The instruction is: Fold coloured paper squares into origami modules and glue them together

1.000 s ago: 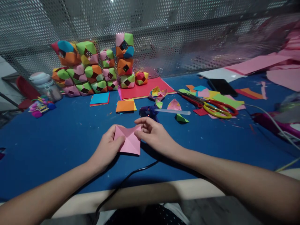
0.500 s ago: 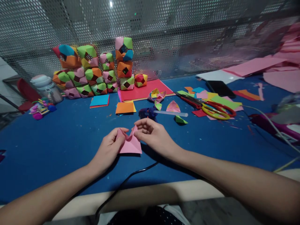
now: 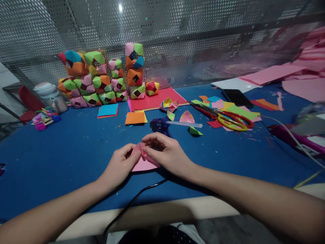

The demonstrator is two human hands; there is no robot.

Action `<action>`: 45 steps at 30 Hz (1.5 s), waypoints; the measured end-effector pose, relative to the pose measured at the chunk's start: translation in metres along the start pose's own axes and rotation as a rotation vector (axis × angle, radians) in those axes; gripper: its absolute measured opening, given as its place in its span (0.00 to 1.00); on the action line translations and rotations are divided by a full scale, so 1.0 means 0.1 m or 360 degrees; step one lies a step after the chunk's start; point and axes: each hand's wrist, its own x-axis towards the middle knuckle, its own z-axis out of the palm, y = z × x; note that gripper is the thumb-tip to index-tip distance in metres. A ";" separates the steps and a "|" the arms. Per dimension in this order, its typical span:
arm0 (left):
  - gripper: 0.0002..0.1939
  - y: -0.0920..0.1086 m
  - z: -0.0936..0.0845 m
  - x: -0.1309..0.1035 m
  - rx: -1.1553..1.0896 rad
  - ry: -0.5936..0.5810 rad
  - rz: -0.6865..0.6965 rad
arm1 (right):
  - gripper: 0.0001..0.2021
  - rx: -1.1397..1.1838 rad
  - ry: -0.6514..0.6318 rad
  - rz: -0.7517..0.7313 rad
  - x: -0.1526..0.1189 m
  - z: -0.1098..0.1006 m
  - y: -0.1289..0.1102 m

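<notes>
A pink paper [image 3: 144, 165] is held just above the blue table near its front, its upper corners folded inward to a peak. My left hand [image 3: 121, 163] pinches its left side between thumb and fingers. On the right side, my right hand [image 3: 169, 152] grips the paper with its thumb on the front face, the fingertips partly hidden behind. Right behind my hands lies a dark blue glue gun [image 3: 160, 126] with a clear glue stick [image 3: 186, 124] sticking out of it.
Folded paper balls [image 3: 102, 83] stand stacked at the back left. Square paper stacks [image 3: 135, 118], a red sheet [image 3: 154, 101], scissors [image 3: 230, 122], paper scraps, a phone [image 3: 237, 98] and pink sheets [image 3: 274, 74] lie around. A black cable [image 3: 142, 190] crosses the front edge.
The two upper corners of the pink paper have come together in the middle. My hands have moved closer to each other and slightly toward the front edge.
</notes>
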 end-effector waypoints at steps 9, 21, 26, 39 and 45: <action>0.14 -0.01 0.02 0.02 -0.0088 0.0136 -0.0029 | 0.11 -0.0269 -0.0045 -0.0164 0.00 0.01 0.05; 0.12 -0.02 0.04 0.00 -0.0027 0.0131 0.0014 | 0.10 -0.0346 -0.0061 -0.0187 0.01 0.02 0.05; 0.13 -0.03 0.03 0.01 0.0036 0.0105 0.0020 | 0.09 -0.0270 -0.0094 -0.0065 0.02 0.01 0.06; 0.09 0.02 -0.02 0.01 -0.0145 0.0018 -0.0102 | 0.08 -0.0496 -0.0298 -0.0741 0.03 -0.11 0.14; 0.11 -0.01 -0.02 0.02 -0.0107 -0.0032 -0.0103 | 0.08 -0.0778 -0.0499 -0.0887 0.04 -0.20 0.16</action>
